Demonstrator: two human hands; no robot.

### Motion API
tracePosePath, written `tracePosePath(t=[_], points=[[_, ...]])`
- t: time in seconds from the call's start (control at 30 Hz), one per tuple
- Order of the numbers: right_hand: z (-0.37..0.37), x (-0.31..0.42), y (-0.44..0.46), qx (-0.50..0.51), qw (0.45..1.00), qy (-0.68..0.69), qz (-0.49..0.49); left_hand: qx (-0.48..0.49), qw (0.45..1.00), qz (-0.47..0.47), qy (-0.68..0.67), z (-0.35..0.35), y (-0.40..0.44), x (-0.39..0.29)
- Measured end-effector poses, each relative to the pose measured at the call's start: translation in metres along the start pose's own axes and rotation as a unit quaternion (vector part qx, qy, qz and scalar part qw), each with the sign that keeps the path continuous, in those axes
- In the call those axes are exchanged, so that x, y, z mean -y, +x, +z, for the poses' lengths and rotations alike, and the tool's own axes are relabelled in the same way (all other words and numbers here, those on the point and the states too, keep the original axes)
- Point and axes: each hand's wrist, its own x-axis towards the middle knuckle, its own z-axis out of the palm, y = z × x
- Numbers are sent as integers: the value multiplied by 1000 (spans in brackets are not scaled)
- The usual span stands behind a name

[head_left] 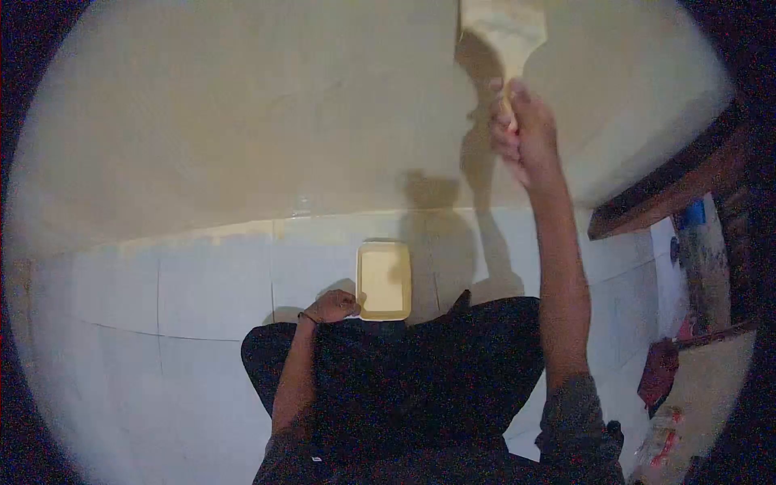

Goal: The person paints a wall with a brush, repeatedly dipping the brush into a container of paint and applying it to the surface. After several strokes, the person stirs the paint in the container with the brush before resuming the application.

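Observation:
My right hand is raised at the wall, its fingers wrapped round the handle of a wide, flat paintbrush. The brush points up, and its broad head lies against or just in front of the wall; the bristle end is cut off by the top of the view. Low in the middle, a rectangular paint tray with pale yellow paint in it stands in front of my lap. Beside the tray's lower left corner, my left hand is closed, with its fingertips at the rim.
The cream wall fills the upper view and carries my shadow. White floor tiles have yellowish paint along the wall's foot. At the right are a dark wooden edge, a dark red cloth-like item and a clear plastic packet.

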Motion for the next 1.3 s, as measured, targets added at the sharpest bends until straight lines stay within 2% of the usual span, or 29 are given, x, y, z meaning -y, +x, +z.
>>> tracePosePath(t=[0.13,0.2,0.23,0.3,0.4,0.43,0.53,0.6,0.73,0.87,0.97,1.07,1.13,1.2,1.23,1.3], points=[[-19,-67,-31,-32,996,21,85,5,1000,-28,-12,0,-5,-3],[-28,-99,-45,-46,987,23,150,-1,999,29,24,2,-4,3],[-32,-113,-51,-50,987,26,150,4,999,28,26,-2,-4,-5],[-38,-138,-59,-53,966,75,241,53,994,-90,8,-11,-6,-25],[-43,-164,-74,-43,959,50,277,53,995,-78,40,-21,-10,-42],[-44,-170,-79,-42,960,17,276,60,994,-82,40,-16,-13,-37],[-48,-191,-88,-46,953,33,298,39,998,-41,7,-14,-11,-27],[-51,-206,-94,-46,950,35,308,34,994,-102,-35,-14,-11,-33],[-52,-228,-104,-46,945,2,322,41,990,-125,-51,-22,-14,-54],[-50,-241,-110,-54,927,32,371,36,996,-84,-25,-6,-8,-18],[-45,-244,-115,-89,926,-27,367,18,997,-63,-36,-5,-9,-19],[-57,-264,-119,-84,916,16,392,26,995,-89,-45,-13,-11,-38],[-73,-288,-123,-76,873,251,411,38,992,-114,-46,-15,-12,-38],[-76,-295,-117,-94,873,221,424,43,997,-60,7,-13,-11,-29],[-77,-296,-113,-111,872,190,437,44,997,-61,5,-12,-11,-28],[-79,-296,-107,-95,870,216,434,32,993,-101,-46,-8,-11,-26]])
